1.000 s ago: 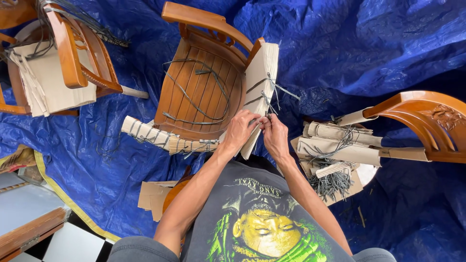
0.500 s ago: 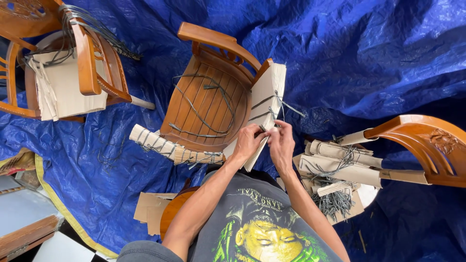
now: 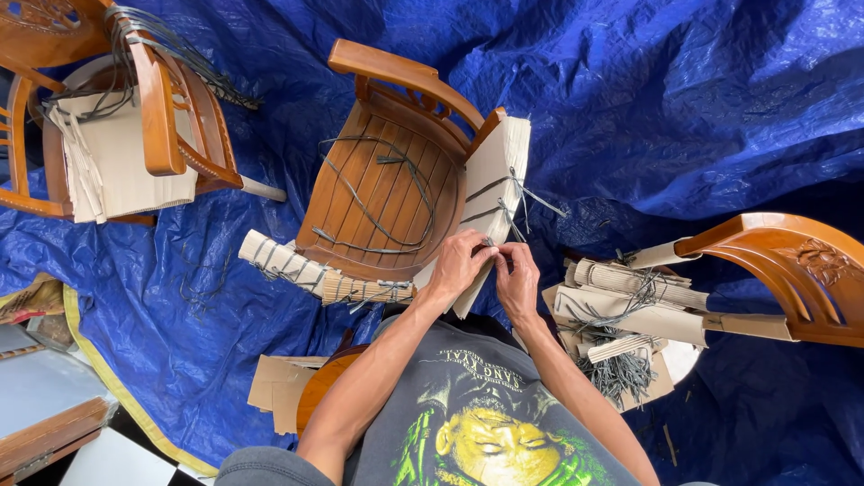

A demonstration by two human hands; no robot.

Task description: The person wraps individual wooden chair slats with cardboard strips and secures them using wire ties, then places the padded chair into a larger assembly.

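Observation:
A wooden chair (image 3: 387, 189) stands right in front of me, its right armrest wrapped in a corrugated cardboard sheet (image 3: 499, 171). Grey plastic straps (image 3: 513, 202) are knotted around that cardboard. My left hand (image 3: 459, 265) pinches the lower edge of the cardboard and a strap end. My right hand (image 3: 517, 274) grips the same strap just beside it, fingers closed. The left armrest wears a strapped cardboard roll (image 3: 310, 274). Loose straps (image 3: 378, 193) lie on the seat.
A second chair (image 3: 144, 117) with cardboard and straps stands at the upper left. To the right, a third chair's arm (image 3: 783, 261) rises above cardboard rolls (image 3: 630, 301) and a strap bundle (image 3: 621, 373). Blue tarpaulin (image 3: 675, 108) covers the floor. Flat cardboard (image 3: 274, 387) lies near my left elbow.
The view has drifted, so the chairs sit lower and further right in frame. Both hands stay together at the cardboard's lower edge, working the strap.

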